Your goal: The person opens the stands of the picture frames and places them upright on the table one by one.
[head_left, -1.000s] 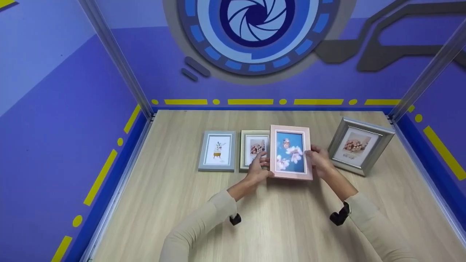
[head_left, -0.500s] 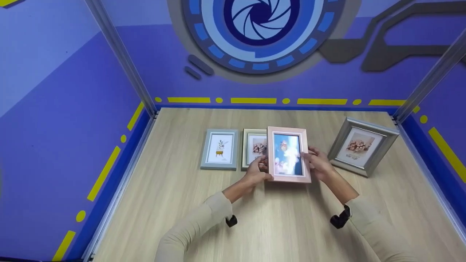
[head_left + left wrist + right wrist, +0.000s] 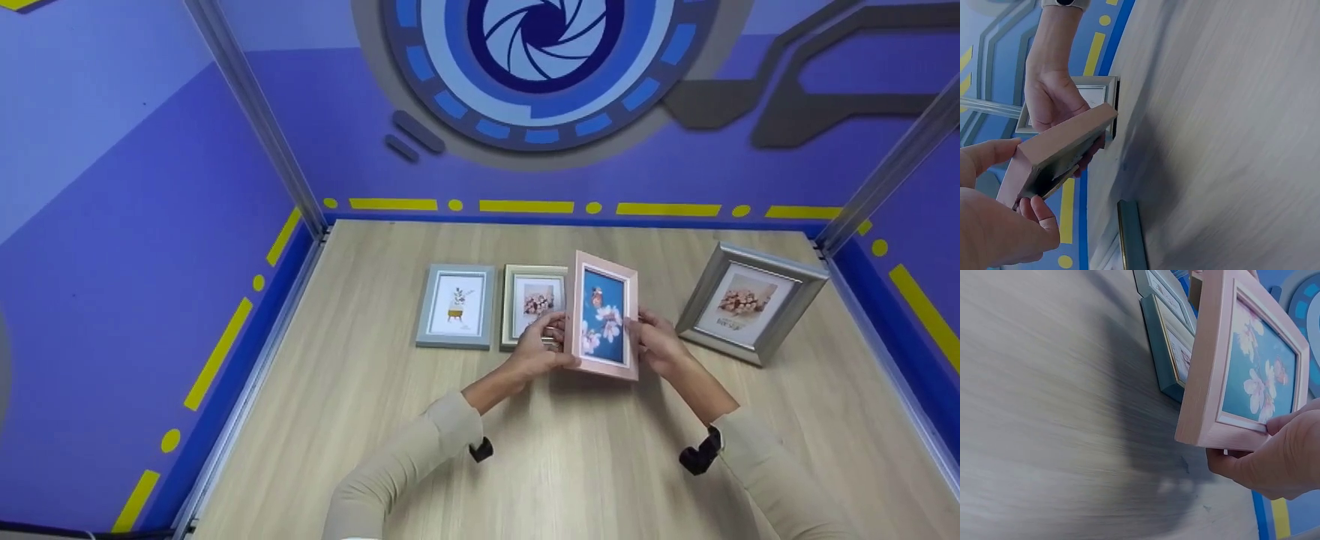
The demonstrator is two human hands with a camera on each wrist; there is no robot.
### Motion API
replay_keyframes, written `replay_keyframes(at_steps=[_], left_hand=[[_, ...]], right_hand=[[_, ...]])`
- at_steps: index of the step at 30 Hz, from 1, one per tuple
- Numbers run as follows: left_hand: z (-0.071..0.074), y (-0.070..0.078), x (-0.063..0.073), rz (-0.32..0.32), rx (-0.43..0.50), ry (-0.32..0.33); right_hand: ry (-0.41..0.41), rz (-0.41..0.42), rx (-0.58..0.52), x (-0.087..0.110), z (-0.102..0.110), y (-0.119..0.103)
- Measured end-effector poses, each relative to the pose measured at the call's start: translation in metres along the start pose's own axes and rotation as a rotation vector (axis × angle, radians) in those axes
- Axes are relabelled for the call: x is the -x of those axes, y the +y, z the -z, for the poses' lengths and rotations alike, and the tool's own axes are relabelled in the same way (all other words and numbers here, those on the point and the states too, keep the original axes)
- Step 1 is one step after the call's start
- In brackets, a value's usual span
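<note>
A pink picture frame (image 3: 606, 315) with blossoms on a blue ground is held up off the table, turned at an angle to the head camera. My left hand (image 3: 534, 352) grips its lower left edge, thumb in front. In the left wrist view, fingers of that left hand (image 3: 1008, 225) curl behind the frame's back. On the opposite side my right hand (image 3: 661, 346) pinches the right edge. The right wrist view shows the right thumb on the front of the pink frame (image 3: 1213, 382) and fingers behind it.
Left of the pink frame, a gold-edged frame (image 3: 534, 296) with a flower picture lies partly covered by my left hand. Beside it lies a blue-grey frame (image 3: 455, 306). A silver frame (image 3: 739, 304) stands tilted at the right. Blue walls (image 3: 450, 176) enclose the wooden tabletop (image 3: 600, 465).
Both hands have turned the pink frame so that its front now faces more to the right. A bright glare crossed its picture half a second ago and is gone now.
</note>
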State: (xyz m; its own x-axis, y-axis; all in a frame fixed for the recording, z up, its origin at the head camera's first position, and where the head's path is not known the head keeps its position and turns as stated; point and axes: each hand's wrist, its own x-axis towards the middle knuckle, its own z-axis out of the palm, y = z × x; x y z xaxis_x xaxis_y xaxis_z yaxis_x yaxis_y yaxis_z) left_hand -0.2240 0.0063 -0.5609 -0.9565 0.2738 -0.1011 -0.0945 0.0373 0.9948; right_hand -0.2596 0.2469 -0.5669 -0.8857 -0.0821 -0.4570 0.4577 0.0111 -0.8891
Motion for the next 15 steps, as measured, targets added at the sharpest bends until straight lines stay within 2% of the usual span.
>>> replay_keyframes(at_steps=[6,10,15], left_hand=[[-0.001,0.006,0.0,-0.074,-0.076,-0.028],[-0.003,0.012,0.001,-0.084,-0.122,-0.049],[-0.008,0.018,0.002,-0.104,-0.095,-0.081]], right_hand=[[-0.017,-0.002,-0.047,0.0,-0.001,0.003],[-0.068,0.024,-0.122,-0.001,-0.002,0.004],[-0.145,0.018,-0.208,-0.004,-0.003,0.007]])
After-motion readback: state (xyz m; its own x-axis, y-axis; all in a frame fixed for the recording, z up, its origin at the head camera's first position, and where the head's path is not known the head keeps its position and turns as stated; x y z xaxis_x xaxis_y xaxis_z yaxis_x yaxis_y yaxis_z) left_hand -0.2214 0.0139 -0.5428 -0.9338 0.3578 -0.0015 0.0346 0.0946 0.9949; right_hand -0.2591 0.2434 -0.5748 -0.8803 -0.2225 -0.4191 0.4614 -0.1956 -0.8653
